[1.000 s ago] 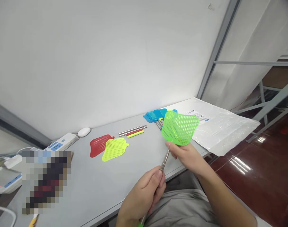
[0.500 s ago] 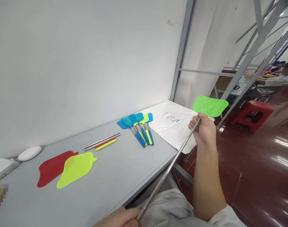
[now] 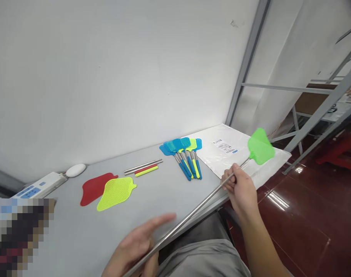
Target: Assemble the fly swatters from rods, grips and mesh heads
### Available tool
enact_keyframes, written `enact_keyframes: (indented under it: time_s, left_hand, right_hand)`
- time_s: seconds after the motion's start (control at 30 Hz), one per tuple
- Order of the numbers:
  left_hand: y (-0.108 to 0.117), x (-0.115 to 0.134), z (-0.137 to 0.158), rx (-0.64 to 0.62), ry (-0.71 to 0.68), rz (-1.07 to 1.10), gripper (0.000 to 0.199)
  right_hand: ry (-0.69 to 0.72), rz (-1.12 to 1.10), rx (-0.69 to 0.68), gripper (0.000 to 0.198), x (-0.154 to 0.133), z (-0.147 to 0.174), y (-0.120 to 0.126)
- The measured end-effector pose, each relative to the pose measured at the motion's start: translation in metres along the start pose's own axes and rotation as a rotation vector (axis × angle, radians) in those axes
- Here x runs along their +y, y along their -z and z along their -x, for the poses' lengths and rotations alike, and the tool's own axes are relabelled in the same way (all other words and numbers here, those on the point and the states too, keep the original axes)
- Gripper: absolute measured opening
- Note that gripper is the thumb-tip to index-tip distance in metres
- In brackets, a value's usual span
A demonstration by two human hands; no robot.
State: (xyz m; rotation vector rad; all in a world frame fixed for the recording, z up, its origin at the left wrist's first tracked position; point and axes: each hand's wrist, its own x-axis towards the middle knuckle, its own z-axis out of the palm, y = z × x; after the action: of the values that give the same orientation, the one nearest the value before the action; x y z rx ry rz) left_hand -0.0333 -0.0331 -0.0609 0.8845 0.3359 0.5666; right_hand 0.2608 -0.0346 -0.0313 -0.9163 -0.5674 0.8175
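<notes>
Probably light for its length, the green swatter (image 3: 197,207) slants up from the bottom edge of the view, held out in front of the table (image 3: 74,231), its head over the white bag (image 3: 237,140). The right hand (image 3: 240,184) keeps a snug grip on the slim metal rod, fingers curled round it a little below the green head (image 3: 261,148). The left hand (image 3: 137,242) is at the lower rod with one finger stretched out, blurred; the rod runs along that hand, but how tightly its grip closes I cannot tell.

The rod looks stiff, smooth and shiny, so it may slide or turn in a dry palm; a hold near the neck should steady the head best. The head, a thin rounded square, is likely bendy plastic, hard to break, though the neck is the spot to spare from twisting. Blur hides its surface detail.

On the table, a yellow head (image 3: 116,194), pierced all over with small holes, overlaps a dark red head (image 3: 93,188). Beyond them are polished metal tubes (image 3: 142,167) beside a smooth yellow sleeve (image 3: 146,171). Blue and yellow swatters (image 3: 181,144) fan out by the glossy, slightly wrinkled bag.
</notes>
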Motion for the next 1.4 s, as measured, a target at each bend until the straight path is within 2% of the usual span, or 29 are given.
enact_keyframes:
  time_s: [0.07,0.1,0.2,0.27,0.4,0.53,0.67,0.77,0.83,0.93,1.07,1.17,1.3,1.4]
  left_hand:
    - [-0.002,-0.004,-0.014,-0.146,-0.186,0.194,0.041]
    - [-0.004,-0.004,-0.02,-0.138,-0.266,0.244,0.038]
    - [-0.016,-0.004,-0.031,0.057,-0.358,0.192,0.035]
    - [-0.025,-0.003,-0.032,0.174,-0.375,0.073,0.034]
    - [-0.038,0.002,-0.028,0.271,-0.41,-0.212,0.034]
    - [-0.049,0.006,-0.026,0.264,-0.379,-0.382,0.034]
    - [-0.061,0.001,-0.03,0.227,-0.262,-0.395,0.035]
    - [-0.059,-0.003,-0.036,0.257,-0.298,-0.296,0.037]
    - [-0.051,-0.003,-0.039,0.379,-0.397,-0.21,0.04]
    - [-0.039,0.0,-0.042,0.619,-0.518,-0.081,0.039]
    - [-0.031,0.001,-0.044,0.674,-0.536,0.076,0.038]
    - [-0.026,0.005,-0.041,0.782,-0.614,0.179,0.036]
    - [-0.016,0.025,-0.02,0.939,-0.735,0.196,0.032]
    - [-0.013,0.043,-0.003,0.965,-0.828,0.171,0.032]
  right_hand:
    - [0.061,-0.061,0.095,0.042,-0.002,-0.001,0.005]
    - [0.089,-0.079,0.128,0.042,-0.003,-0.003,0.007]
    - [0.142,-0.101,0.19,0.041,-0.004,-0.006,0.011]
    - [0.157,-0.127,0.231,0.041,-0.002,-0.008,0.013]
    - [0.172,-0.202,0.283,0.041,-0.001,-0.013,0.018]
    - [0.223,-0.208,0.431,0.035,-0.002,-0.018,0.031]
    - [0.216,-0.214,0.544,0.033,-0.004,-0.022,0.043]
    - [0.151,-0.187,0.526,0.032,-0.005,-0.021,0.04]
    - [0.111,-0.141,0.484,0.033,-0.004,-0.016,0.03]
    - [0.061,-0.073,0.315,0.036,0.002,-0.001,0.007]
    - [-0.007,0.0,0.121,0.042,0.014,0.023,-0.018]
    - [-0.027,0.056,0.034,0.046,0.02,0.031,-0.022]
    - [0.0,0.102,0.072,0.048,0.016,0.03,-0.018]
    - [0.033,0.089,0.112,0.048,0.007,0.029,-0.016]
